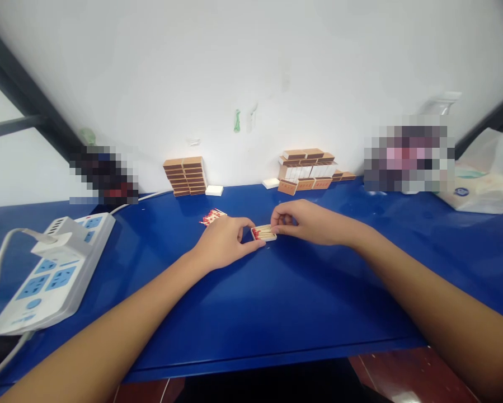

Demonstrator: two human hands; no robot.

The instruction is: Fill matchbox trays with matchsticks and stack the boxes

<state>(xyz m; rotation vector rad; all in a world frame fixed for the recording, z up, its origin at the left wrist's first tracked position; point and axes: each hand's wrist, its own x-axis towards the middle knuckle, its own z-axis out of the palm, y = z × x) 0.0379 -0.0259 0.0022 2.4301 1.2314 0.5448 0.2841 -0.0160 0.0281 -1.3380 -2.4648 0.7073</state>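
On the blue table lies a small white matchbox tray with several red-headed matches in it, heads toward the left. My left hand grips the tray's left end between thumb and forefinger. At the tray's right end, my right hand has its fingers curled, thumb and forefinger pinched by the match ends; whether a match is between them is too small to tell. Just behind my left hand is a loose pile of matches, partly covered by that hand.
Stacked matchboxes stand against the wall at left, more matchboxes at right. White trays lie beside both stacks. A power strip with a plugged-in charger and cables occupies the left side. A plastic bag sits far right.
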